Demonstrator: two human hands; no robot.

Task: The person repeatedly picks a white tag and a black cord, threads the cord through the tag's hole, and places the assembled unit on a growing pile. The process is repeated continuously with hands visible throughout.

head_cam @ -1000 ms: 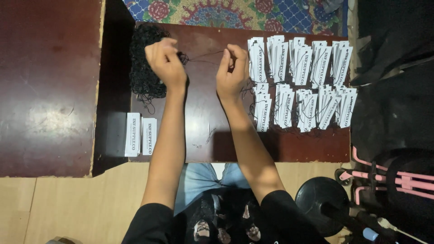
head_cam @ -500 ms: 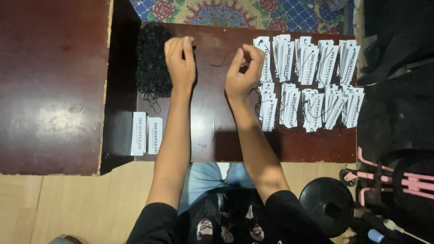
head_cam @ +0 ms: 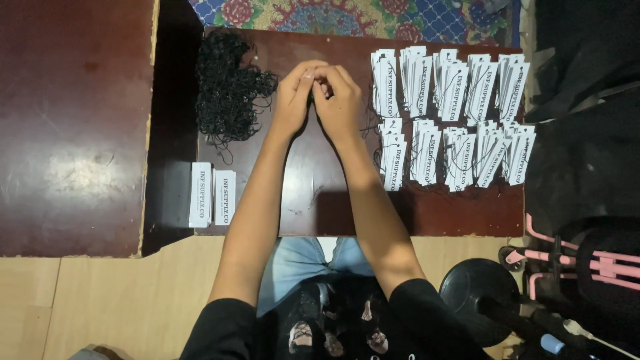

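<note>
Dark reddish-brown worktop [head_cam: 320, 200] is gleaming under everything. A black tangle of strings [head_cam: 227, 93] is showing at its left; white paper tags [head_cam: 453, 113] with black print are lining the right. Beyond, a rug [head_cam: 347, 15] is flashing red flowers on blue lattice. Pink straps [head_cam: 600, 261] are glowing against a black bag [head_cam: 587, 173].

Tangled black cord pile [head_cam: 227, 93] on table
</note>
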